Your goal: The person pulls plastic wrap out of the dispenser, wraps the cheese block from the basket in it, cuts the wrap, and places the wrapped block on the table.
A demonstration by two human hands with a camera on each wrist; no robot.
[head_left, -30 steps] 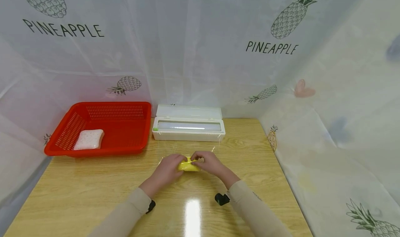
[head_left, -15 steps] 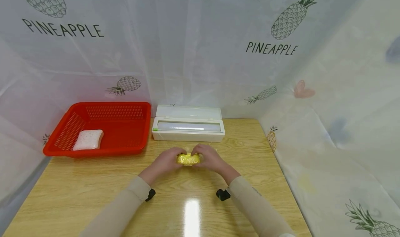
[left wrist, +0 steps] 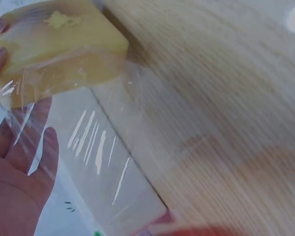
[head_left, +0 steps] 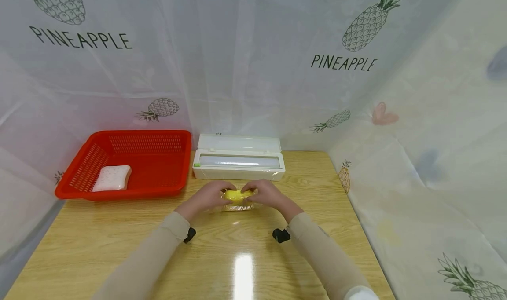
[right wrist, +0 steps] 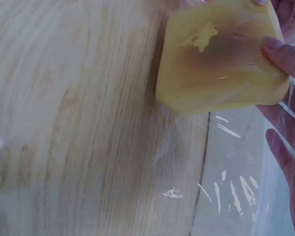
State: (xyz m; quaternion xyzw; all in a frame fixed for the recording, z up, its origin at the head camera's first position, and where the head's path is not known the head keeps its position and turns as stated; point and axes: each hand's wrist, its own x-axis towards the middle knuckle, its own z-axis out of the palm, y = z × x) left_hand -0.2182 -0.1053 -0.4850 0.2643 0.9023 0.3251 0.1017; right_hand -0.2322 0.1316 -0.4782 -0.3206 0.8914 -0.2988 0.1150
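A soft-looking yellow block [head_left: 237, 195] with rounded corners is held up between both hands in front of the white dispenser. My left hand [head_left: 210, 196] grips its left end. The right end is held by my right hand [head_left: 269, 193], whose thumb presses on the face in the right wrist view. Clear cling film [left wrist: 96, 142] covers the block, and a loose creased flap of it hangs past one edge. A paler, star-like patch [right wrist: 202, 38] shows on the block's broad face.
Behind the hands stands a white cling film dispenser [head_left: 239, 173], its lid raised and the roll [head_left: 239, 161] visible. A red plastic basket [head_left: 158, 188] at the left holds a white, slice-shaped piece [head_left: 112, 178]. Patterned curtains [head_left: 253, 71] enclose the wooden table [head_left: 222, 265].
Both hands have lifted the block slightly and carried it away from me, towards the dispenser. It has been turned, and a loose film flap now shows along its near side.
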